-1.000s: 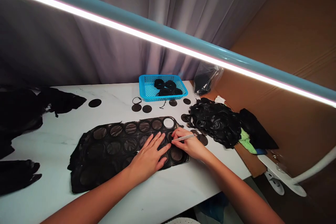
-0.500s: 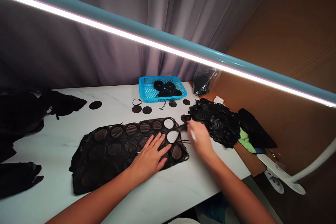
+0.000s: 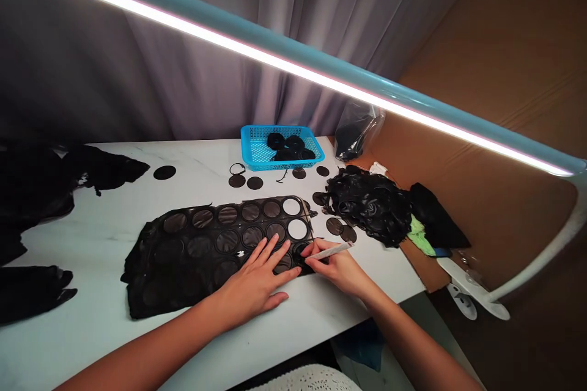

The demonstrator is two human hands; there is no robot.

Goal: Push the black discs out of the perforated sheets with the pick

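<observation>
While the person's left hand lies flat on a black sheet, fingers spread and grasping nothing, the right hand pinches a slim white tool between thumb and fingers. The flat hand seems placed to stop the thin sheet sliding while the other hand works at its edge. The tool slants from upper right to lower left, its tip at a ring near the sheet's right end; the tip is too small to tell whether it is a pen or a blade.

The sheet lies at lower center of the frame on a white table, its long axis running left to right. Rows of rings mark its surface, and two round holes at the upper right end show the table through them. Just right of it sit loose black discs and a crumpled black heap beside a green cloth. At upper center, a blue basket holds black rolls, with a plastic bag to its right. Black scraps lie at the left. A gray curtain and a cardboard wall close off the back.
</observation>
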